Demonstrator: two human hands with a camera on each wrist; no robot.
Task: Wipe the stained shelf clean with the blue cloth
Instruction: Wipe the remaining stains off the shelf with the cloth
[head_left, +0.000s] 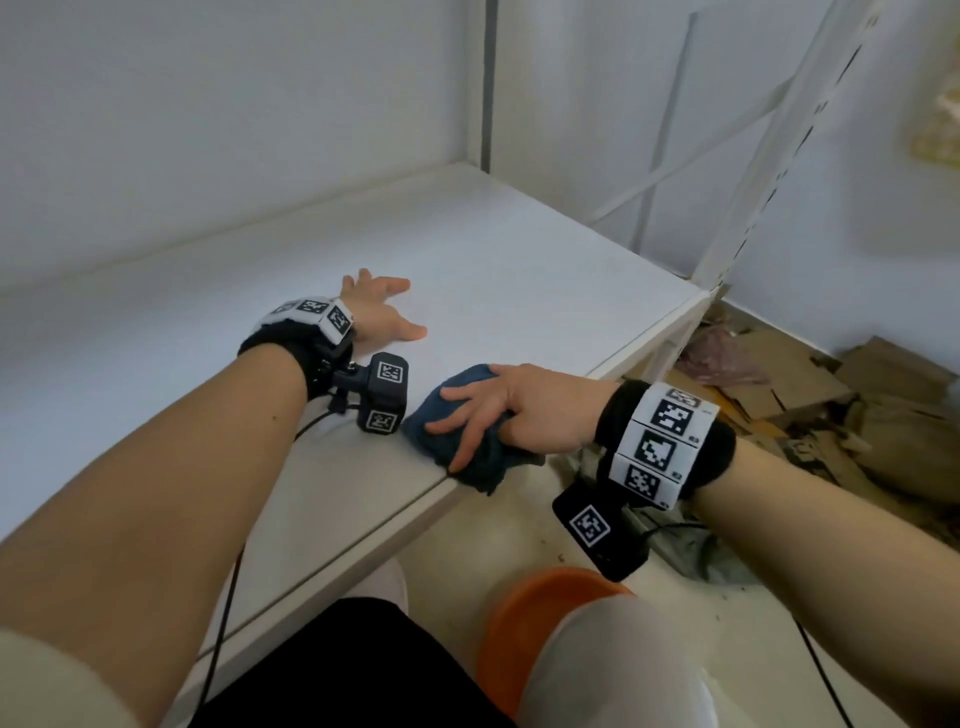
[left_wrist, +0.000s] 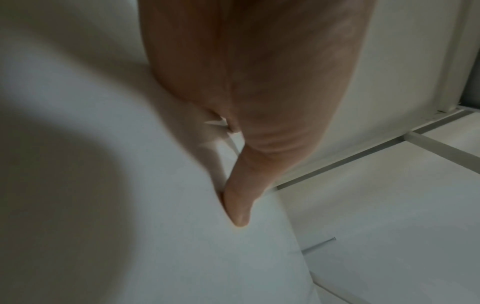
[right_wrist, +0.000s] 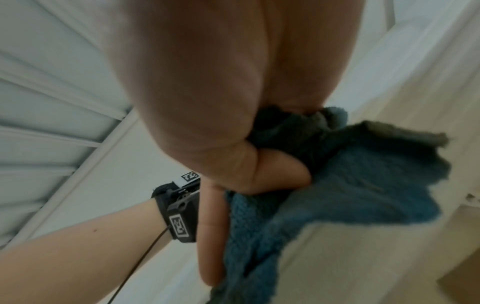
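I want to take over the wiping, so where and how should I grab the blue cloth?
Probably the bunched top of the blue cloth, from above. It lies crumpled at the front edge of the shelf, one corner hanging over, under the right hand. Spread your fingers over the mound and hook the thumb beneath the overhang.

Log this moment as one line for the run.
right hand: grip on blue cloth at shelf front edge | left hand: flat on shelf

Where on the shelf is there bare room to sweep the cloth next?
The shelf is bare from the left hand back to the rear wall corner and right to the upright post. The far left stretch along the wall is bare too. It is crowded only at the front edge, where the right hand presses the blue cloth beside the left wrist.
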